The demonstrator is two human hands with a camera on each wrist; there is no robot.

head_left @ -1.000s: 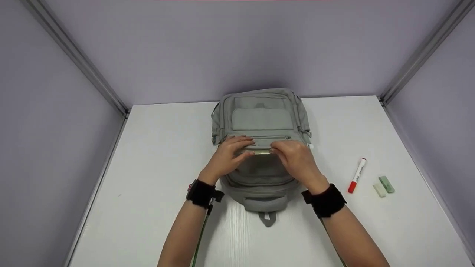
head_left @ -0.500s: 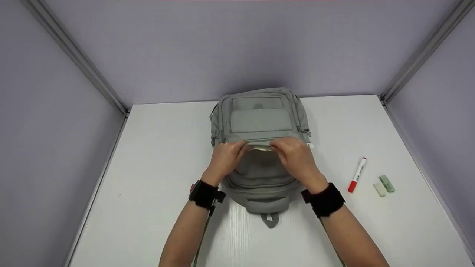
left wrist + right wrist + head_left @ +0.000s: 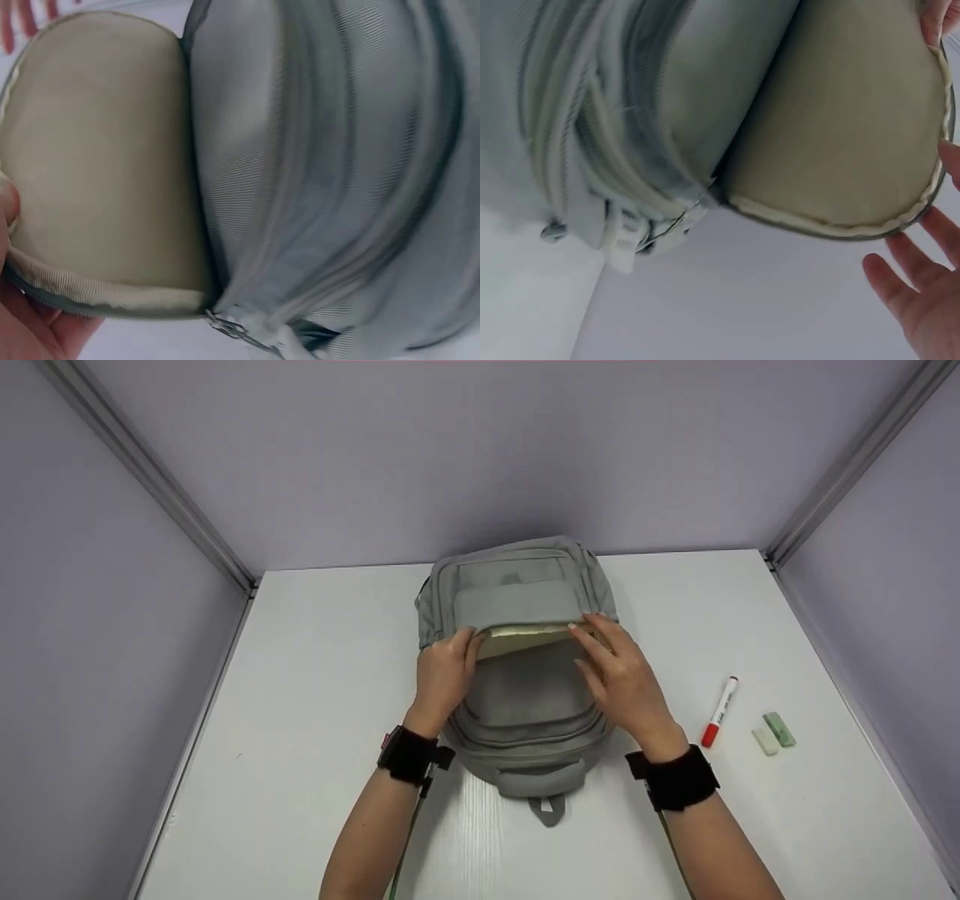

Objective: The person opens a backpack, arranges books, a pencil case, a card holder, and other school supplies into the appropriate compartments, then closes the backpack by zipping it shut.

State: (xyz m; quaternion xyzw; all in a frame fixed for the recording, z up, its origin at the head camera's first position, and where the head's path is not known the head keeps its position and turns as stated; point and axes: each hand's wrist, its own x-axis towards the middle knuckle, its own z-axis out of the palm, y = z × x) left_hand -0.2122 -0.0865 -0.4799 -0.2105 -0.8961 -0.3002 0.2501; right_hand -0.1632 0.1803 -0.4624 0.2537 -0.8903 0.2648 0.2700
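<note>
A grey backpack lies on the table with its handle toward me. Its front pocket flap is folded up and away, baring the beige lining on the flap's inside. My left hand pinches the flap's left edge; in the left wrist view its thumb lies over the lining side. At the flap's right edge is my right hand, its fingers spread and fairly straight, fingertips touching the rim. In the right wrist view some of those fingers stand apart from the edge. Zipper pulls hang at the flap's corner.
A white marker with a red cap lies on the white table to the right. Beside it are a pale eraser-like block and a green one. Purplish-grey panels enclose the table's back and sides.
The flap has been lifted and folded farther away from me, showing more beige lining. My left hand has taken hold of its edge. My right hand has loosened its pinch and spread its fingers.
</note>
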